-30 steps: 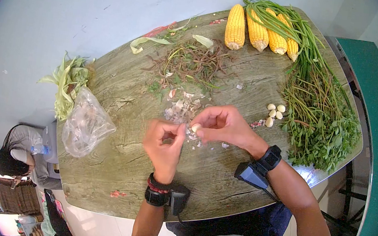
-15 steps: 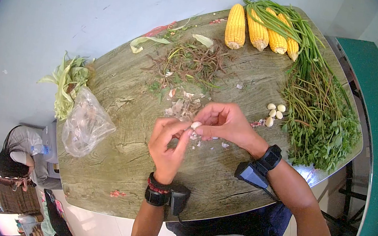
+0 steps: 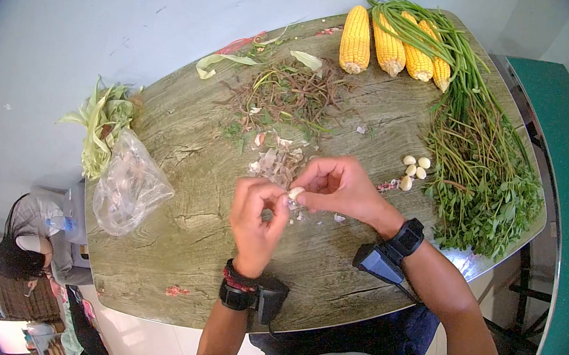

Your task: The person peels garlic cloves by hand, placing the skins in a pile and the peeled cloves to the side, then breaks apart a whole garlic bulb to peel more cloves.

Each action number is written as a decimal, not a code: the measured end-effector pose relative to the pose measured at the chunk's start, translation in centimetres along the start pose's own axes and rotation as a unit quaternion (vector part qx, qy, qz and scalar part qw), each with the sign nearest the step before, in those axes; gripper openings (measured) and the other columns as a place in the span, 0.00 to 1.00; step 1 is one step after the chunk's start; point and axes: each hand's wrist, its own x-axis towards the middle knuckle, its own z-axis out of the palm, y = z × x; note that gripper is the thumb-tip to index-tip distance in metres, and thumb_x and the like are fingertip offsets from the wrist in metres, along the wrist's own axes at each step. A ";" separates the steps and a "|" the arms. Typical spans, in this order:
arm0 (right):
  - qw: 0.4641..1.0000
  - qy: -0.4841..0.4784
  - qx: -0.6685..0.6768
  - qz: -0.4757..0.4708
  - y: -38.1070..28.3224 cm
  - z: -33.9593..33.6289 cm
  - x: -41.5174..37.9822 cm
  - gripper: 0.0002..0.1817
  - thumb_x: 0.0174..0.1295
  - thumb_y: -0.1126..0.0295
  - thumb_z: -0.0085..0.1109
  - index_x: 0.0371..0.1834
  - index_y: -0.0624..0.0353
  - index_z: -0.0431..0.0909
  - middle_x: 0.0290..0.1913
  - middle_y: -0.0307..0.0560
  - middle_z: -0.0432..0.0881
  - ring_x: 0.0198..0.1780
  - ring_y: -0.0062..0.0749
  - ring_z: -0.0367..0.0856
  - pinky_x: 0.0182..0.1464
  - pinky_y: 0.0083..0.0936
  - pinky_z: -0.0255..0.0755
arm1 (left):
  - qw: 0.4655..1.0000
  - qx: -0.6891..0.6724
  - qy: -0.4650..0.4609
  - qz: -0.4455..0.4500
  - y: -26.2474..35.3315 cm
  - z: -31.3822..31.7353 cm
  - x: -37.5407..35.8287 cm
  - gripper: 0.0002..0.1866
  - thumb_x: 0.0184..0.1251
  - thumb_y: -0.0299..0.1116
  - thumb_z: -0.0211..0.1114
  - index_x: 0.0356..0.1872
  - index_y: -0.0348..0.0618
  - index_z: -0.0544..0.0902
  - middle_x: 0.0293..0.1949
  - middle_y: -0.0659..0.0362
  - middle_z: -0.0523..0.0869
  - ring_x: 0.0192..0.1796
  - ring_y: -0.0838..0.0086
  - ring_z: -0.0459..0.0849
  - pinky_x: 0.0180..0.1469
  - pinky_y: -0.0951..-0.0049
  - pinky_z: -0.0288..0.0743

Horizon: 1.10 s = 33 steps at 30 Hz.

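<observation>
A garlic clove (image 3: 295, 192) is pinched between the fingertips of both hands, over the middle of the wooden table. My left hand (image 3: 255, 219) comes from the lower left, thumb and fingers closed on the clove. On its right side, my right hand (image 3: 341, 191) grips the same clove with thumb and forefinger. Papery garlic skins (image 3: 277, 164) lie just beyond the fingertips, with small flakes beneath them. Several peeled cloves (image 3: 411, 170) form a small group to the right of my right hand.
Corn cobs (image 3: 355, 41) and long green beans (image 3: 459, 53) lie at the table's back right, leafy greens (image 3: 490, 197) along its right side. Brown stem scraps (image 3: 295, 96) are at the back. A plastic bag (image 3: 129, 186) and husks (image 3: 101, 121) sit left. Another person (image 3: 40, 235) is beyond the table.
My left hand has shifted slightly to the right, and the clove has turned a little between the fingertips. The other person at the far left has leaned and moved an arm.
</observation>
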 end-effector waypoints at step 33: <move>0.999 -0.021 -0.028 0.005 0.5 0.1 -0.1 0.05 0.58 0.74 0.66 0.32 0.61 0.80 0.27 0.29 0.79 0.29 0.10 0.73 0.31 0.13 0.68 | 0.982 -0.043 0.161 -0.094 -1.2 -0.4 -0.2 0.03 0.64 0.20 0.61 0.32 0.39 0.75 0.35 0.61 0.73 0.31 0.81 0.74 0.31 0.82 0.69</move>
